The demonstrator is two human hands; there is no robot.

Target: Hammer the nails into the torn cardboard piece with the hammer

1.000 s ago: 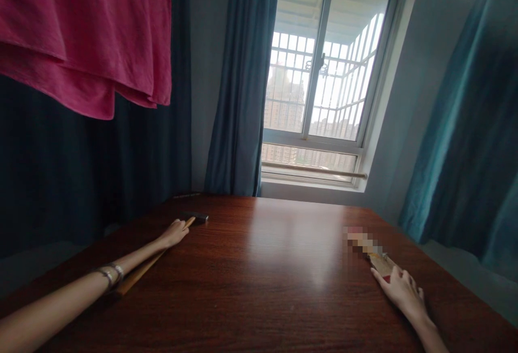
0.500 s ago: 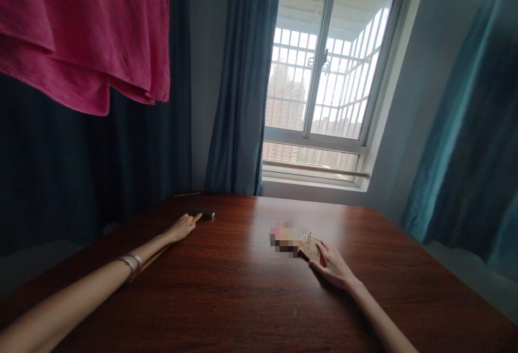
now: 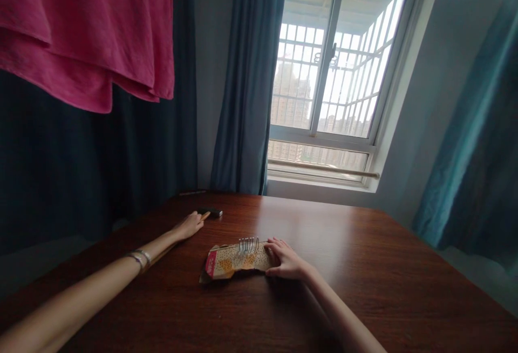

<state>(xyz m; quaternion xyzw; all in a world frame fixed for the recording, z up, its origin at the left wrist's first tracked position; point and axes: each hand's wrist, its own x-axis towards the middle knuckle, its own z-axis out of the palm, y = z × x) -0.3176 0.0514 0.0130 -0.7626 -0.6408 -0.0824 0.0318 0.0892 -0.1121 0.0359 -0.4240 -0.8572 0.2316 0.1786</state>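
Note:
My left hand (image 3: 190, 225) is closed round the wooden handle of a hammer (image 3: 205, 216). The dark hammer head lies on the tabletop just beyond my fingers, and the handle runs back along the underside of my forearm. In front of me rests a crumpled, dotted piece of cardboard (image 3: 226, 264) with a pink patch at its left end. Several nails (image 3: 248, 244) stand in a row along its upper side. My right hand (image 3: 288, 260) grips the right end of the cardboard, thumb at the near edge and fingers over the far edge.
The dark wooden table (image 3: 356, 288) reaches to the wall below a barred window (image 3: 324, 72). A pink cloth (image 3: 93, 40) hangs at upper left. Blue curtains (image 3: 243, 88) hang beside the window. A thin stick-like thing (image 3: 192, 192) lies at the table's far left corner.
My right hand has moved left with the cardboard, which now lies nearer the middle. My left hand keeps hold of the hammer in about the same place. The view has shifted slightly.

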